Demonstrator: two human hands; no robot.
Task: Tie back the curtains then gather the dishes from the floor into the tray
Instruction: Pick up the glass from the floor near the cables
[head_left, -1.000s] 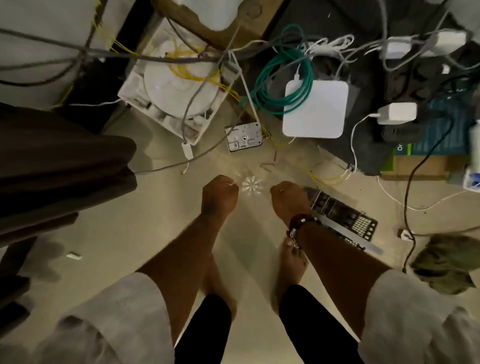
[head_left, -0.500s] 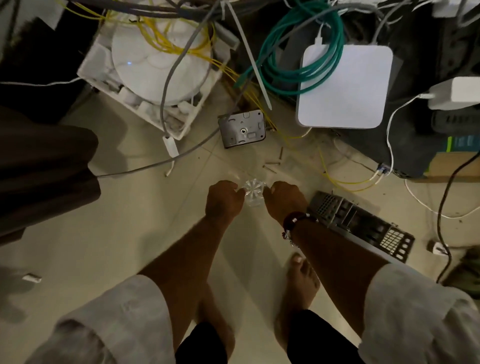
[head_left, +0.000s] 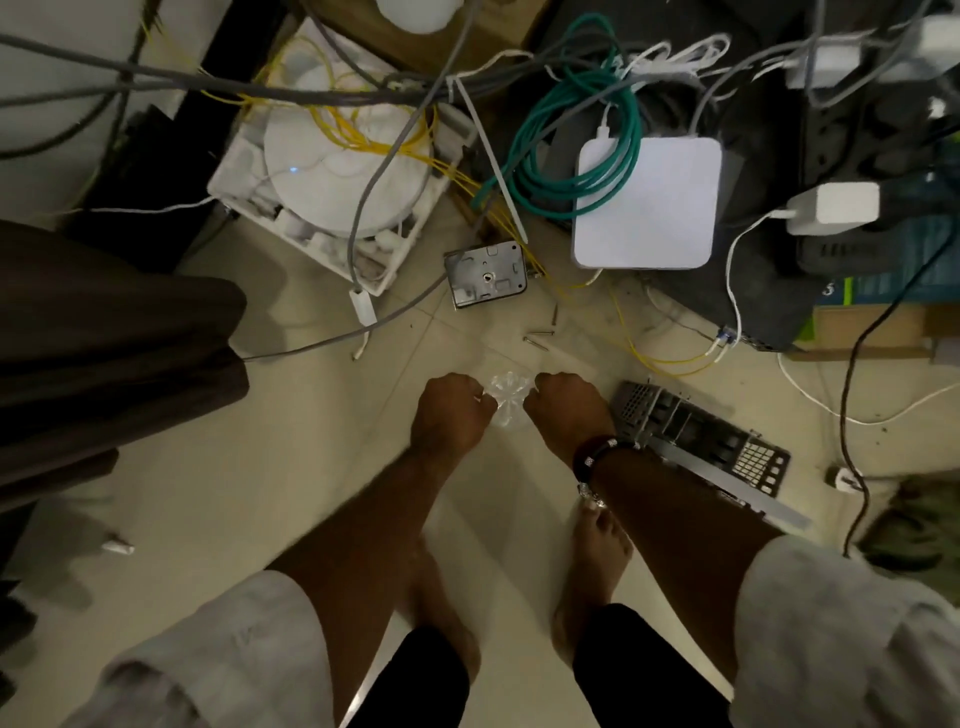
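A small clear glass dish with a fluted, star-like pattern sits right between the two fists, low over the pale tiled floor; whether it touches the tiles I cannot tell. The left hand has its fingers curled in on the dish's left edge, the right hand on its right edge — each seems to pinch the rim, though the fingertips are hidden under the knuckles. The right wrist wears a dark beaded bracelet.

Just beyond the dish lie a few loose screws, and past those a metal lock plate flat on the floor. To the right of the dish, just beside the right hand, lies a dark perforated metal panel. Farther off behind the dish is a tangle of gear (all dimly lit): a white square box with a coil of green cable lapping onto it, and a round white device draped with yellow wires. Well to the left of the dish hangs a dark brown curtain. On the near side of the dish stand the person's bare feet — white sleeves frame the lower corners.
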